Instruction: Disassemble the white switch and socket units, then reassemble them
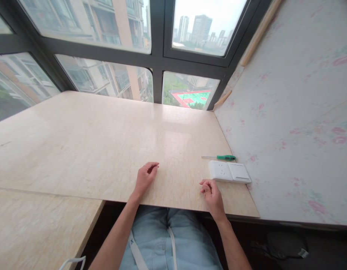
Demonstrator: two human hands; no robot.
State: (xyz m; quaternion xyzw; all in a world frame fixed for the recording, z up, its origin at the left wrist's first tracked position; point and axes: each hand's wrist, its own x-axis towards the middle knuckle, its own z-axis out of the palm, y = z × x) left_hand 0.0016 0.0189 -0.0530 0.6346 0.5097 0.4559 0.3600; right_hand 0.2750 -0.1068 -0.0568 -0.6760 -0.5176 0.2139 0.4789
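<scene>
My left hand (147,177) rests on the pale marbled sill top, its fingers curled in towards the thumb, and nothing shows in it. Near the front edge, my right hand (212,192) is loosely closed, with no object visible in its fingers. Just beyond the right hand lies a white socket and switch unit (220,170), its outlet part on the left and its flat switch part on the right, close to the wall. Behind the unit a screwdriver (225,158) with a green handle lies flat, its metal shaft pointing left.
The marbled sill top (106,142) runs back to dark window frames (158,62). At the right stands a flower-papered wall (297,123). A lower-left slab (30,225) adjoins the top, with a white cable (74,259) on it. A dark bag-like item (286,243) lies below right.
</scene>
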